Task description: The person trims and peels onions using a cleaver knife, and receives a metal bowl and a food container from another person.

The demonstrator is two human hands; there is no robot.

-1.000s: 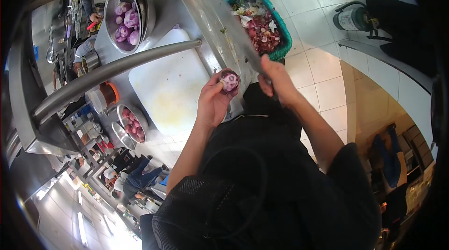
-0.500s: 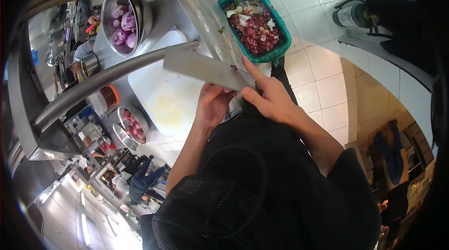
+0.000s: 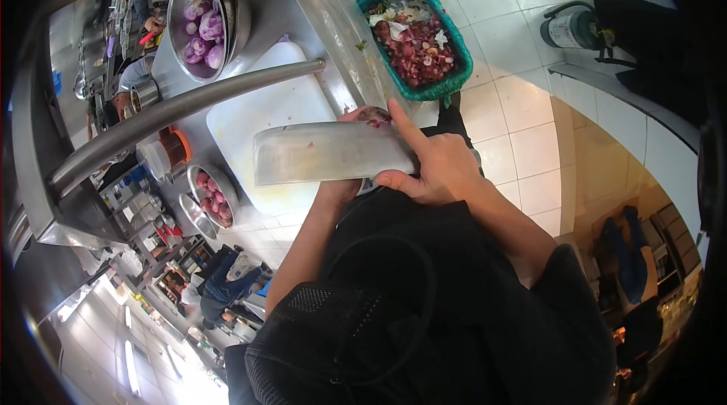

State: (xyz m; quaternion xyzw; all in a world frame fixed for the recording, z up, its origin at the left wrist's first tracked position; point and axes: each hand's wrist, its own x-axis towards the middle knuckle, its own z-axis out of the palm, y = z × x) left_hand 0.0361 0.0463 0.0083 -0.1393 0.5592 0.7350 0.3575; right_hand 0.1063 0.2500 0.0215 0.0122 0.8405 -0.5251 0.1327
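Note:
A broad cleaver (image 3: 326, 154) is in my right hand (image 3: 443, 159), its wide blade lying flat across the view. My right index finger is stretched along the blade's far edge, and the thumb rests near its heel. Behind the blade, my left hand (image 3: 339, 191) is mostly hidden, with fingertips showing past the far edge. A dark red onion (image 3: 373, 113) with loose bits of skin sticks out there, held by my left hand. Under and beyond the blade lies a white cutting board (image 3: 242, 121) on the steel table.
A metal bowl (image 3: 176, 26) of peeled purple onions stands at the back left. Another bowl (image 3: 233, 216) holds red onions. A teal bin (image 3: 462, 53) on the floor contains onion skins. A steel bar (image 3: 189, 102) crosses over the board. People work in the background.
The cleaver has turned from a slant to nearly level, its flat side now facing up and covering most of my left hand. The onion now shows past the blade's far edge.

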